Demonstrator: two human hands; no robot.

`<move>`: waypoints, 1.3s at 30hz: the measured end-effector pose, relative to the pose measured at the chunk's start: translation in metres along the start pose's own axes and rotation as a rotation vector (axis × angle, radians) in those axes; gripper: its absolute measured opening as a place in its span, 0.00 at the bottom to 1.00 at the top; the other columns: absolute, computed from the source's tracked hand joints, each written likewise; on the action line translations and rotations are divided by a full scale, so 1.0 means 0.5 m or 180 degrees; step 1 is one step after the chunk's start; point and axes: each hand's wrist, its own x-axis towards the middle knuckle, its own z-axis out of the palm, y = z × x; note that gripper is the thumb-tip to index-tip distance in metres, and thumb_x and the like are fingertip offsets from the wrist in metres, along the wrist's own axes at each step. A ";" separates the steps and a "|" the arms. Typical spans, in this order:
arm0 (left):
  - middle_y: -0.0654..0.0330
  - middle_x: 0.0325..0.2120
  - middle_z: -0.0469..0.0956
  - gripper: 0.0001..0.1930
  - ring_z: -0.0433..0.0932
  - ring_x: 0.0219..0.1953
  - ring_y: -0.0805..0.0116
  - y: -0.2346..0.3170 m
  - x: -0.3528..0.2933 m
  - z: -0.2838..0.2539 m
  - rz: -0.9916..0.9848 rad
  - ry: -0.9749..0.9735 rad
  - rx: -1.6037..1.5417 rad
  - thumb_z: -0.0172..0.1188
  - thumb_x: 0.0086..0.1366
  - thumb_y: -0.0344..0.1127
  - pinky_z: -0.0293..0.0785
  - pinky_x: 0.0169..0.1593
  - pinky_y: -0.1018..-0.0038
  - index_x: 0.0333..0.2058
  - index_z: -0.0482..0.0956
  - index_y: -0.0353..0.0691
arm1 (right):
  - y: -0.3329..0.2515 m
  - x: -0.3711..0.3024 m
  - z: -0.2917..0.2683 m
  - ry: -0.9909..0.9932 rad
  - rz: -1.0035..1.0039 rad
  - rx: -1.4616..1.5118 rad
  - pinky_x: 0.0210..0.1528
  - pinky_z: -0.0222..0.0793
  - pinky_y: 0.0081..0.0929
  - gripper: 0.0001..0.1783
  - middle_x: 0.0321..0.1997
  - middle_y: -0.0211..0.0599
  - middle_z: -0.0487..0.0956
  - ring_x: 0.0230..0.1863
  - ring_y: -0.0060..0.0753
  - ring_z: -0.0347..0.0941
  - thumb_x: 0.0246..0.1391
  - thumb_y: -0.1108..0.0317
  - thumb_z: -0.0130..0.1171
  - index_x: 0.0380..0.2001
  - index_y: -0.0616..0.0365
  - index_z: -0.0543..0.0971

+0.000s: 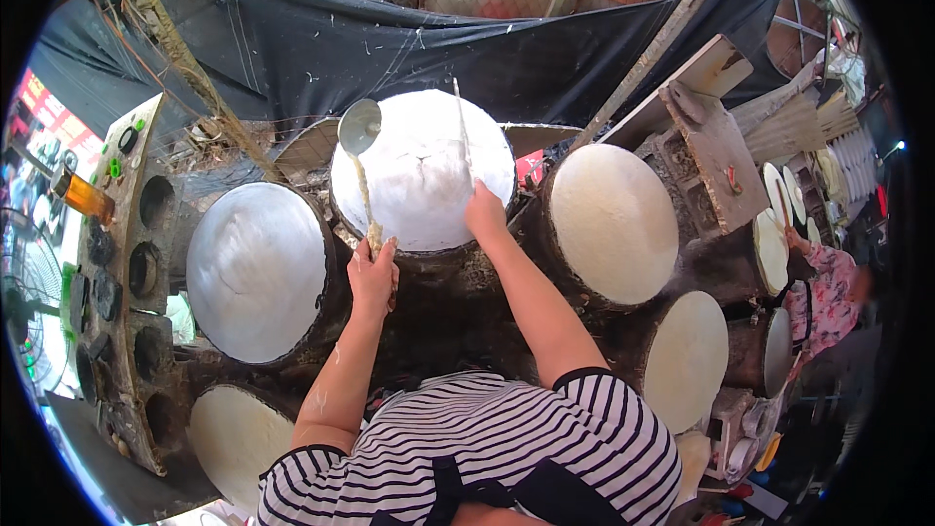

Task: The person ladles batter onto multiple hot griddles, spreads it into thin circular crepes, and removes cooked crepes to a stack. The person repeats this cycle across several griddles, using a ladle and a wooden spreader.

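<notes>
A ladle (360, 128) with a batter-smeared handle is gripped in my left hand (373, 278), its metal bowl above the left rim of the middle round griddle (419, 205). My right hand (485, 214), by that griddle's near right edge, closes round a long thin flat stick (463, 131) that points away over the whitish surface. Whether the stick touches the surface, I cannot tell. Pale streaks of batter cling to my left forearm.
Beside me stand a bare-looking metal griddle (256, 273) on the left and cream-coated griddles (614, 224) on the right, all on dark drum-like stoves. A block wall with holes (146, 273) rises at far left. Another person (828, 297) handles a round plate at far right.
</notes>
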 end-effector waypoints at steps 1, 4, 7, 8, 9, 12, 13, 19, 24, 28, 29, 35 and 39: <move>0.66 0.14 0.66 0.08 0.62 0.10 0.79 -0.001 -0.001 -0.001 0.0002 0.0018 0.0012 0.55 0.61 0.33 0.57 0.14 0.80 0.34 0.73 0.33 | -0.009 -0.002 0.007 -0.0148 -0.0029 -0.0050 0.40 0.68 0.50 0.20 0.33 0.57 0.76 0.38 0.60 0.73 0.53 0.70 0.42 0.50 0.62 0.68; 0.67 0.14 0.66 0.08 0.62 0.10 0.79 -0.004 -0.001 -0.003 0.0029 0.0058 0.0035 0.55 0.61 0.34 0.57 0.14 0.80 0.33 0.73 0.33 | -0.065 -0.017 0.022 -0.0438 -0.0065 -0.0064 0.40 0.67 0.50 0.21 0.33 0.57 0.76 0.38 0.59 0.73 0.52 0.71 0.42 0.50 0.61 0.68; 0.67 0.12 0.65 0.09 0.61 0.09 0.79 -0.003 0.004 -0.002 0.0051 0.0067 -0.0002 0.56 0.61 0.35 0.56 0.13 0.80 0.33 0.72 0.34 | -0.069 -0.011 0.045 -0.0593 -0.0297 -0.0016 0.40 0.68 0.50 0.21 0.33 0.57 0.77 0.38 0.59 0.73 0.52 0.71 0.42 0.50 0.60 0.69; 0.66 0.11 0.65 0.09 0.61 0.09 0.79 0.000 0.001 -0.001 0.0033 0.0092 -0.0023 0.56 0.61 0.35 0.55 0.12 0.80 0.33 0.72 0.35 | -0.058 -0.007 0.039 -0.0553 -0.0311 -0.0060 0.40 0.68 0.49 0.21 0.33 0.57 0.77 0.38 0.58 0.73 0.52 0.70 0.42 0.50 0.60 0.69; 0.66 0.09 0.64 0.08 0.61 0.08 0.79 0.004 -0.001 -0.006 0.0024 0.0161 -0.0046 0.56 0.61 0.35 0.54 0.12 0.80 0.32 0.71 0.36 | -0.058 -0.001 0.018 -0.0535 -0.0361 -0.0090 0.40 0.68 0.49 0.21 0.33 0.57 0.77 0.38 0.58 0.73 0.51 0.70 0.42 0.50 0.60 0.69; 0.66 0.10 0.64 0.08 0.61 0.08 0.80 0.003 -0.012 -0.007 0.0053 0.0211 -0.0084 0.56 0.61 0.35 0.54 0.12 0.81 0.32 0.71 0.36 | -0.012 0.062 -0.025 -0.0270 -0.0253 -0.0179 0.41 0.69 0.48 0.20 0.34 0.56 0.77 0.39 0.57 0.74 0.52 0.69 0.42 0.49 0.59 0.70; 0.66 0.10 0.64 0.08 0.61 0.08 0.79 0.003 -0.015 -0.007 0.0037 0.0254 -0.0094 0.56 0.61 0.36 0.54 0.12 0.81 0.32 0.71 0.36 | -0.005 0.077 -0.026 -0.0149 -0.0177 -0.0187 0.41 0.69 0.48 0.20 0.34 0.55 0.77 0.39 0.57 0.74 0.52 0.69 0.42 0.49 0.59 0.70; 0.67 0.11 0.65 0.09 0.62 0.09 0.79 -0.006 -0.017 -0.007 0.0006 0.0326 -0.0157 0.56 0.61 0.36 0.55 0.12 0.80 0.32 0.72 0.36 | -0.043 0.043 -0.012 -0.0678 -0.0379 -0.0173 0.42 0.68 0.47 0.19 0.36 0.53 0.78 0.41 0.55 0.73 0.52 0.68 0.41 0.47 0.55 0.72; 0.67 0.13 0.64 0.09 0.62 0.09 0.78 -0.008 -0.013 -0.002 0.0023 0.0232 -0.0137 0.54 0.62 0.36 0.57 0.12 0.80 0.32 0.71 0.35 | -0.057 -0.022 -0.012 -0.1036 -0.0701 -0.0018 0.42 0.68 0.48 0.18 0.37 0.50 0.77 0.41 0.55 0.73 0.54 0.66 0.44 0.48 0.55 0.71; 0.66 0.12 0.66 0.09 0.62 0.09 0.79 0.005 -0.025 0.004 -0.0104 0.0307 -0.0127 0.55 0.62 0.35 0.56 0.12 0.80 0.33 0.72 0.35 | -0.021 0.009 -0.040 -0.0669 -0.0559 -0.0155 0.42 0.68 0.47 0.17 0.35 0.51 0.77 0.40 0.54 0.73 0.54 0.66 0.43 0.47 0.54 0.71; 0.66 0.13 0.66 0.09 0.62 0.09 0.79 0.003 -0.025 0.006 -0.0069 0.0323 -0.0178 0.55 0.62 0.35 0.56 0.12 0.80 0.33 0.72 0.35 | -0.007 0.037 -0.033 -0.0522 -0.0581 -0.0156 0.42 0.68 0.47 0.17 0.35 0.51 0.78 0.40 0.53 0.73 0.54 0.66 0.43 0.46 0.54 0.72; 0.66 0.15 0.67 0.09 0.62 0.09 0.79 0.002 -0.035 0.008 0.0029 0.0490 -0.0263 0.55 0.62 0.35 0.57 0.12 0.80 0.33 0.72 0.34 | -0.018 0.083 -0.023 -0.0968 -0.0896 -0.0312 0.42 0.68 0.45 0.20 0.36 0.54 0.77 0.40 0.56 0.73 0.53 0.66 0.45 0.50 0.53 0.72; 0.66 0.15 0.67 0.09 0.62 0.09 0.79 0.005 -0.038 0.018 -0.0001 0.0600 -0.0248 0.55 0.62 0.35 0.57 0.12 0.80 0.34 0.72 0.35 | 0.006 0.031 -0.023 -0.1206 -0.1140 -0.0037 0.42 0.68 0.45 0.21 0.36 0.54 0.77 0.40 0.56 0.72 0.53 0.65 0.47 0.52 0.49 0.71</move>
